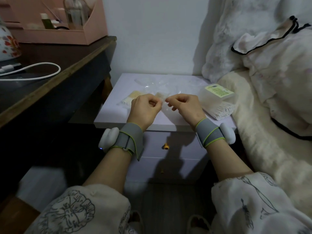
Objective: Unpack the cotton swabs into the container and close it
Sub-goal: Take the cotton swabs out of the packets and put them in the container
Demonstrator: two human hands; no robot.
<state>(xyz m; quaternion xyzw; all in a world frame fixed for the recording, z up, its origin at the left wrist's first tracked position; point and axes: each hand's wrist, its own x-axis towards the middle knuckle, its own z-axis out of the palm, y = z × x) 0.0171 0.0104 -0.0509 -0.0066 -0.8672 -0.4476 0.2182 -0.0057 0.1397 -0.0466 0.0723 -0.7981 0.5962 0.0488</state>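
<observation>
Swab packet getting torn open
Thin, slippery swab packet is pinched at its top edge by left hand and right hand; best gripped near the seam.

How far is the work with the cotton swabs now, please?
Early to midway. Many swabs already lie in the clear container, its lid open. Left hand and right hand pinch a small packet between them. Another packet waits on the nightstand; closing remains.

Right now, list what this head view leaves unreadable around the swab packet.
- Small packet: pinched between left hand and right hand; fingers hide whether it is torn.
- Container label: too small to read.
- Clear wrapping behind: blurred against the nightstand.
</observation>
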